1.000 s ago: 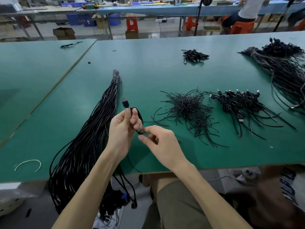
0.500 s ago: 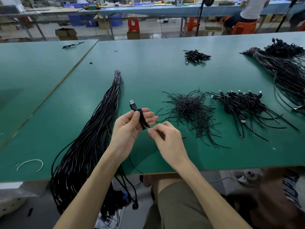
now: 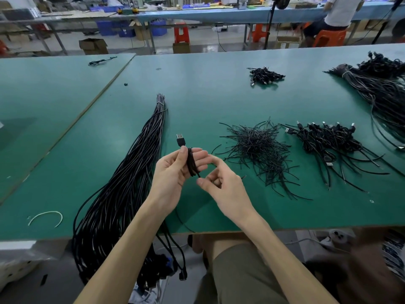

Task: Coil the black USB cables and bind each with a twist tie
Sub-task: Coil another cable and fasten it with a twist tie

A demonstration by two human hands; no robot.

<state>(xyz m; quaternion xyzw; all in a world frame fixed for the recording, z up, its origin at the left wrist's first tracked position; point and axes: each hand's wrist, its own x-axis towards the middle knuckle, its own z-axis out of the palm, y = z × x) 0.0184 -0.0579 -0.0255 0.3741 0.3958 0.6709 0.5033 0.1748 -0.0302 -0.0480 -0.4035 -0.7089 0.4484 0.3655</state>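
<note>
My left hand (image 3: pixel 175 172) holds a black USB cable (image 3: pixel 191 162) wound in loops across its palm, thumb on the loops, with the USB plug (image 3: pixel 180 139) sticking up above the fingers. My right hand (image 3: pixel 221 185) sits just right of it and pinches the cable's loose tail below the coil. A long bundle of uncoiled black cables (image 3: pixel 129 178) lies to the left and hangs off the table's front edge. A heap of black twist ties (image 3: pixel 258 148) lies to the right. Beyond it is a pile of coiled, bound cables (image 3: pixel 326 139).
The green table (image 3: pixel 208 95) also carries a small pile of bound cables (image 3: pixel 264 75) at the back and a big cable bundle (image 3: pixel 381 88) at far right. A white tie (image 3: pixel 46 217) lies near the front left. A person sits at a far bench (image 3: pixel 337 14).
The coil in my left hand has grown by more loops. Both hands have risen slightly and the plug now points more upright.
</note>
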